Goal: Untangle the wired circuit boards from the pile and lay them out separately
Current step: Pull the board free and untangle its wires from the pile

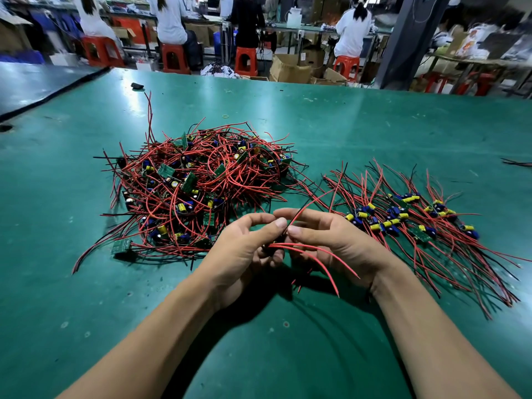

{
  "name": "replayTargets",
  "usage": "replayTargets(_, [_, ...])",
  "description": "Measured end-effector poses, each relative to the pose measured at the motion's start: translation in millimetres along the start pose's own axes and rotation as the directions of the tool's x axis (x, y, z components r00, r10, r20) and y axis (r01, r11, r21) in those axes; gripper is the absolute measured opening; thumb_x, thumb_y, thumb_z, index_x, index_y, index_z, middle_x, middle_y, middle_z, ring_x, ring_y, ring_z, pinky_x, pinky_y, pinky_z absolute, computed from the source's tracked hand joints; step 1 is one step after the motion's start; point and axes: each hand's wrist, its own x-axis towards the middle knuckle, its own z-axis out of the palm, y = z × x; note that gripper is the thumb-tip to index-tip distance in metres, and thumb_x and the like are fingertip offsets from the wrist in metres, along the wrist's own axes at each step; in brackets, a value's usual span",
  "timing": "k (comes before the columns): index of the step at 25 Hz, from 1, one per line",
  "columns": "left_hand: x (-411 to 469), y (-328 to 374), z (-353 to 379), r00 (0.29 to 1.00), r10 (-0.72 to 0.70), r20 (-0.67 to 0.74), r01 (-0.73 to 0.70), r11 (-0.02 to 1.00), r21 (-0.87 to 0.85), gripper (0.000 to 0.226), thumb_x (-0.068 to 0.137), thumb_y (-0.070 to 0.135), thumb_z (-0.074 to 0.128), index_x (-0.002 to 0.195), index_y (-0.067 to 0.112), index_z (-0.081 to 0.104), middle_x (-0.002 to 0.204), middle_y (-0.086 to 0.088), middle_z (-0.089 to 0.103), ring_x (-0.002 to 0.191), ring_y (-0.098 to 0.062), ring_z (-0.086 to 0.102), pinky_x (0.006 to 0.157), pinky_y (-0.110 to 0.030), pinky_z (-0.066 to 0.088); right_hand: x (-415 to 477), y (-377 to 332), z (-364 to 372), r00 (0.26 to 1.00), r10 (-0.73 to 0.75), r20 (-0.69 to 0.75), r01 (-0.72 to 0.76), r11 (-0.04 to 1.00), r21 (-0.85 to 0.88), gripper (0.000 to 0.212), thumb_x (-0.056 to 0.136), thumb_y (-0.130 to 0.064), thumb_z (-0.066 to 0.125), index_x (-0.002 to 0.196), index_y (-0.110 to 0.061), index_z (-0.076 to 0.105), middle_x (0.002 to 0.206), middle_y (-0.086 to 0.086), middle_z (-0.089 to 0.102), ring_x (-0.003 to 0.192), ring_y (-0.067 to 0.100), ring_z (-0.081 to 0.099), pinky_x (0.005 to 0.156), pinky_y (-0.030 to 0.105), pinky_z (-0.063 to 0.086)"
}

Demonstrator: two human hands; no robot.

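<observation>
Green table [374,125] across the whole near view. On its left half, one big tangled pile [201,182] of small green boards with red and black wires, too knotted to count. To the right, well apart from the pile, one laid-out row [411,217] of boards side by side, wires fanned toward near and far; overlapped, so no sure count.

Between the two groups, near the middle, two bare hands over the table. Left hand [244,254] curled, thumb and fingers pinching the wires of one board. Right hand [336,243] likewise curled, thumb and forefinger pinching the same held wires [316,253]. Board itself mostly hidden between the palms. Two red wires curving out of the grip toward the near side, one red and one black rising toward the far side.

Beyond the far edge, four seated people [169,18] with backs turned, on four red stools [174,57]. On the table at far left, one small black object [137,86]. Just beyond the pile, one yellow rubber ring [226,116].
</observation>
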Motion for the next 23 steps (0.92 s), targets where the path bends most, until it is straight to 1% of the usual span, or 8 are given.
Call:
replayTargets(2, [-1, 3, 0, 1.000, -0.003, -0.003, 0.003, 1.000, 0.006, 0.051, 0.075, 0.018, 0.073, 0.118, 0.002, 0.052, 0.074, -0.006, 0.067, 0.053, -0.012, 0.052, 0.044, -0.017, 0.041, 0, 1, 1, 0.999, -0.018, 0.034, 0.018, 1.000, -0.015, 0.044, 0.076, -0.012, 0.081, 0.119, -0.013, 0.073, 0.111, 0.013, 0.069, 0.086, 0.017, 0.069, 0.070, 0.022, 0.057])
replayTargets(4, [-2, 6, 1, 1.000, -0.014, 0.008, 0.014, 1.000, 0.012, 0.055, 0.074, 0.016, 0.073, 0.123, -0.001, 0.053, 0.092, -0.011, 0.069, 0.058, -0.013, 0.052, 0.044, -0.017, 0.041, -2, 1, 2, 0.995, -0.036, 0.090, 0.039, 0.999, -0.028, 0.043, 0.073, -0.014, 0.085, 0.116, -0.015, 0.075, 0.108, 0.010, 0.073, 0.089, 0.017, 0.071, 0.075, 0.023, 0.058])
replayTargets(8, [-2, 8, 0, 0.998, -0.055, -0.021, 0.056, 0.997, 0.052, 0.069, 0.067, 0.014, 0.077, 0.131, 0.010, 0.052, 0.121, -0.018, 0.068, 0.067, -0.018, 0.057, 0.048, -0.020, 0.048, -4, 2, 2, 0.989, -0.004, 0.149, 0.016, 0.997, -0.081, 0.038, 0.079, -0.006, 0.078, 0.117, -0.012, 0.074, 0.108, 0.013, 0.074, 0.092, 0.021, 0.073, 0.086, 0.028, 0.058])
replayTargets(10, [-2, 7, 0, 0.998, -0.063, -0.024, 0.064, 0.996, 0.064, 0.069, 0.067, 0.014, 0.078, 0.131, 0.011, 0.052, 0.111, -0.019, 0.071, 0.063, -0.017, 0.057, 0.047, -0.021, 0.049, -3, 3, 1, 0.991, -0.008, 0.134, 0.029, 0.987, -0.156, 0.034, 0.079, -0.010, 0.079, 0.112, -0.016, 0.076, 0.105, 0.013, 0.075, 0.090, 0.021, 0.074, 0.087, 0.030, 0.058])
replayTargets(14, [-2, 8, 1, 0.998, -0.056, -0.021, 0.057, 0.997, 0.051, 0.052, 0.080, 0.029, 0.070, 0.126, 0.009, 0.058, 0.084, -0.009, 0.072, 0.056, -0.017, 0.061, 0.050, -0.022, 0.051, 0, 6, 4, 0.994, -0.105, 0.036, 0.111, 0.963, -0.245, 0.034, 0.072, -0.024, 0.086, 0.104, -0.022, 0.076, 0.102, 0.012, 0.075, 0.090, 0.027, 0.068, 0.093, 0.051, 0.048])
replayTargets(16, [-1, 9, 1, 0.998, -0.059, -0.020, 0.059, 0.998, -0.028, 0.040, 0.090, 0.030, 0.061, 0.122, 0.005, 0.063, 0.085, -0.012, 0.073, 0.060, -0.022, 0.068, 0.057, -0.026, 0.057, 3, 4, 5, 0.968, -0.240, -0.068, 0.220, 0.950, -0.220, 0.031, 0.071, -0.023, 0.088, 0.100, -0.023, 0.077, 0.096, 0.005, 0.074, 0.083, 0.019, 0.065, 0.081, 0.037, 0.050])
replayTargets(19, [-2, 6, 2, 0.999, 0.013, -0.032, -0.015, 0.999, -0.046, 0.031, 0.091, 0.010, 0.060, 0.121, 0.001, 0.063, 0.102, -0.018, 0.074, 0.072, -0.026, 0.072, 0.065, -0.030, 0.059, 3, 1, 9, 0.898, -0.397, -0.188, 0.375, 0.916, -0.144, 0.024, 0.072, -0.019, 0.086, 0.094, -0.020, 0.076, 0.083, -0.001, 0.073, 0.064, 0.005, 0.059, 0.058, 0.017, 0.047])
replayTargets(23, [-4, 5, 5, 0.994, 0.104, -0.030, -0.105, 0.994, -0.035, 0.029, 0.082, 0.020, 0.067, 0.109, 0.011, 0.072, 0.104, -0.012, 0.075, 0.076, -0.021, 0.072, 0.064, -0.026, 0.057, 5, 6, 18, 0.846, -0.484, -0.223, 0.406, 0.856, -0.321, 0.026, 0.071, -0.019, 0.086, 0.092, -0.026, 0.072, 0.082, -0.007, 0.068, 0.073, 0.004, 0.061, 0.067, 0.014, 0.049])
